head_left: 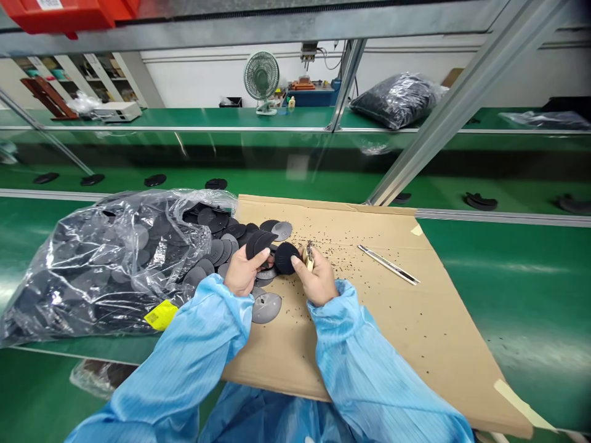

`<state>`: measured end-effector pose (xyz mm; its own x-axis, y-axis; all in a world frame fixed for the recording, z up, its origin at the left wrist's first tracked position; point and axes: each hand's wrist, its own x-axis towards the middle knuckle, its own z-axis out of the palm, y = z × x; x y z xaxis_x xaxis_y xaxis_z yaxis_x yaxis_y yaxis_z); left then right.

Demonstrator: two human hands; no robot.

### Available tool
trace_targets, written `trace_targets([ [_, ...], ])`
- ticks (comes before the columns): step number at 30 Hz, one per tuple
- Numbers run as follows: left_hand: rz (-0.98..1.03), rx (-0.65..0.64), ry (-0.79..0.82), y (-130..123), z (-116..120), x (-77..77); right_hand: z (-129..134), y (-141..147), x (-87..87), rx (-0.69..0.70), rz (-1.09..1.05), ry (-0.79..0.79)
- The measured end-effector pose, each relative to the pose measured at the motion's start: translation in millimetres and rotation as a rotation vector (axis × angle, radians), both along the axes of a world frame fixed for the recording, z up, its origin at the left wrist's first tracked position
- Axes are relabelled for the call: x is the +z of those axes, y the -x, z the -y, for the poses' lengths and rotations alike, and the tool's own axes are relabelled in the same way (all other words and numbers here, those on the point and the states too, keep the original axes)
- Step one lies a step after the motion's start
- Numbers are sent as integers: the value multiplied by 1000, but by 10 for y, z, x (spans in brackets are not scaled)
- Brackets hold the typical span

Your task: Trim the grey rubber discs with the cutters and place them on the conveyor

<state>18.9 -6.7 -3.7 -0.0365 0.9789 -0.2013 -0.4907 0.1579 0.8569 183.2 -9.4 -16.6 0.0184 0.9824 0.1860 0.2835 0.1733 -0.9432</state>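
My left hand (pixel 246 271) is closed on a small fanned stack of black discs (pixel 260 243). In my right hand (pixel 318 280) are nippers (pixel 309 255) with pale handles and a metal head pointing away from me. The thumb of that hand also presses the edge of a single round black disc (pixel 286 258), held between the two hands. Loose grey and black discs (pixel 266 307) lie on the cardboard sheet (pixel 369 344) below and left of my hands. More discs spill from the mouth of a clear plastic bag (pixel 115 264).
Small black scraps (pixel 341 252) are scattered over the cardboard. A slim white and black cutter-like tool (pixel 388 264) lies to the right. Black parts (pixel 155 180) sit spaced along the green belt behind. A metal post (pixel 429 123) slants up at the right; a fan (pixel 261 80) stands at the back.
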Motion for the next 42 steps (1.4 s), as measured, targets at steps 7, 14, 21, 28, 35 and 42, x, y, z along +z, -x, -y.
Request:
trace_targets([
  [7, -175, -150, -132, -24, 48, -132, 48, 79, 44, -43, -74, -5],
  [14, -269, -75, -152, -34, 58, -203, 63, 71, 59, -58, 53, 2],
  [21, -272, -73, -138, -38, 51, -199, 46, 59, 31, -57, 79, 4],
  [28, -216, -145, -152, -2, 60, -180, 26, 34, 37, 97, -15, 93],
  [35, -214, -151, -188, -13, 53, -210, 19, 47, 1, 122, -139, 147],
  [42, -137, -160, -149, -78, 73, -194, 25, 62, 0, 85, -213, 157],
])
